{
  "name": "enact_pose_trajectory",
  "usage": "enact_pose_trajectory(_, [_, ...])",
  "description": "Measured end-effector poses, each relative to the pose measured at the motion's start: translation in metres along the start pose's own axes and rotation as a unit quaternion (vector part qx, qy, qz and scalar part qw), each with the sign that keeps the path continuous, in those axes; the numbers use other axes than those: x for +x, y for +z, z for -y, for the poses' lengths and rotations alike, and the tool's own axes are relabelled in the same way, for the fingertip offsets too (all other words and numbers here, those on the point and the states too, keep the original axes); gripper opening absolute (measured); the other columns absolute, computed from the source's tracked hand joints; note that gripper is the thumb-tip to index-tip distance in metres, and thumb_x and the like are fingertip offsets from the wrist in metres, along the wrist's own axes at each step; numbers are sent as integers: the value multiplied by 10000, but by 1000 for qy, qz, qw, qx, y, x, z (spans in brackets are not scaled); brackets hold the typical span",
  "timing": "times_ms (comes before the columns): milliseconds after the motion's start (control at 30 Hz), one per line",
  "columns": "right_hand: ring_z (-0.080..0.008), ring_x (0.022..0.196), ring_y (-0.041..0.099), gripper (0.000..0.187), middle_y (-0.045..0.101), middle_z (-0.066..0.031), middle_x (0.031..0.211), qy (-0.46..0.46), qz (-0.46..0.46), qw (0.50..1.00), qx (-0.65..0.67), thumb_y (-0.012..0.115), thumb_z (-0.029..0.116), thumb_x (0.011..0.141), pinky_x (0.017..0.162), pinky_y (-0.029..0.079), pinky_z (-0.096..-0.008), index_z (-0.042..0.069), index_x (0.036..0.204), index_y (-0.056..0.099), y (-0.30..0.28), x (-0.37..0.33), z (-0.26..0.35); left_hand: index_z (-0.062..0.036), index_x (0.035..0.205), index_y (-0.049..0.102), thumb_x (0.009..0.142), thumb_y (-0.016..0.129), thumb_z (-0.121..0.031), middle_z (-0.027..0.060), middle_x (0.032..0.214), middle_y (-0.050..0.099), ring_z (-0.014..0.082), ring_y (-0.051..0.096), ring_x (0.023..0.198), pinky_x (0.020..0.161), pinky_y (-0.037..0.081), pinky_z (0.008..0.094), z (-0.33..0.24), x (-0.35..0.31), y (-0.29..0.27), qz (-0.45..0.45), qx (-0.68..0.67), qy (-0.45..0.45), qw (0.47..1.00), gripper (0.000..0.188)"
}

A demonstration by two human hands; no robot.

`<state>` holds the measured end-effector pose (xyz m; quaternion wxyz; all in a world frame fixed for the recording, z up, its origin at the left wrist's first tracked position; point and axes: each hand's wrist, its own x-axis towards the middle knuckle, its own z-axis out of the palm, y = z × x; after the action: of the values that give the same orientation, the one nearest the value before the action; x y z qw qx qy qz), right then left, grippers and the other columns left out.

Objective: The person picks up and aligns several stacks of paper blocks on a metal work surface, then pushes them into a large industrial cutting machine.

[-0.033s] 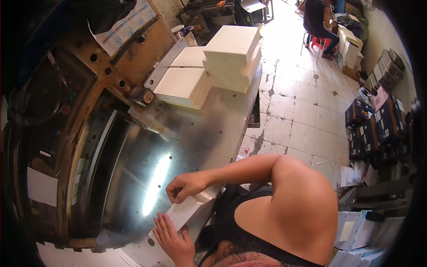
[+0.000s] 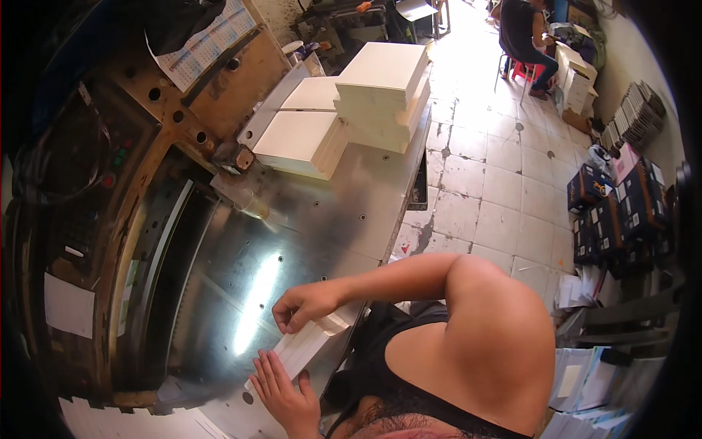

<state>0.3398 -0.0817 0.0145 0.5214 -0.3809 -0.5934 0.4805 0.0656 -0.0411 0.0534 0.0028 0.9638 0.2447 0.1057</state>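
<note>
A narrow white stack of paper (image 2: 307,347) lies on the metal table near its front edge, just in front of me. My left hand (image 2: 284,395) rests against its near end, fingers stretched out flat and the thumb apart. At the far end of the same stack, my right hand (image 2: 311,304) is closed, fingers curled down and thumb pressed in at its edge. The fingertips are partly hidden, but they appear to grip the paper there. A short piece of the stack also shows under my right wrist.
Tall blocks of cream paper (image 2: 382,67) and lower ones (image 2: 292,139) stand at the table's far end. A dark machine slot (image 2: 172,241) runs along the left. Dark boxes (image 2: 607,219) are piled on the tiled floor at right. A person (image 2: 521,36) sits far back.
</note>
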Motion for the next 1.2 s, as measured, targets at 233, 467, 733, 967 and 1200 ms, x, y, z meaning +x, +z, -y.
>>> enact_pose_trajectory(233, [-181,910,672,242,718,-79,962,-32,-46,994,-96,739,197,910,778,528,-345,13,1055,677,-11,15,-3,-4,1573,382,945,607,-381,209,1627,384,408,323,1525,1240,192,572,-1,-2,-1,-1,-6,-6,1000,767])
enact_pose_trajectory(467, [-322,1177,602,391,654,-115,1203,-163,-265,874,-374,819,256,814,1003,457,-457,103,1142,672,2,7,28,0,1578,376,933,613,-359,213,1625,387,414,317,1525,1238,188,574,2,-4,1,2,-6,-11,1000,775])
enact_pose_trajectory(733, [-346,1154,641,474,680,-147,1222,-116,-79,950,-280,820,293,825,958,502,-452,79,1219,666,15,9,54,4,1498,484,952,629,-349,201,1557,484,427,394,1476,1223,246,583,-1,-3,8,-57,11,13,998,666])
enact_pose_trajectory(967, [-293,969,730,374,772,-138,1046,-13,93,969,-230,742,322,889,879,545,-412,47,1142,762,11,17,21,5,1440,571,922,675,-267,172,1553,505,427,295,1533,1243,87,641,-5,-9,8,-68,21,5,997,594])
enact_pose_trajectory(1200, [-341,938,724,348,766,-175,1006,-17,54,957,-283,690,327,911,845,543,-430,30,1071,774,0,29,26,-32,1389,627,890,704,-271,149,1520,541,420,356,1497,1236,75,655,-17,-14,4,-94,66,-50,992,558])
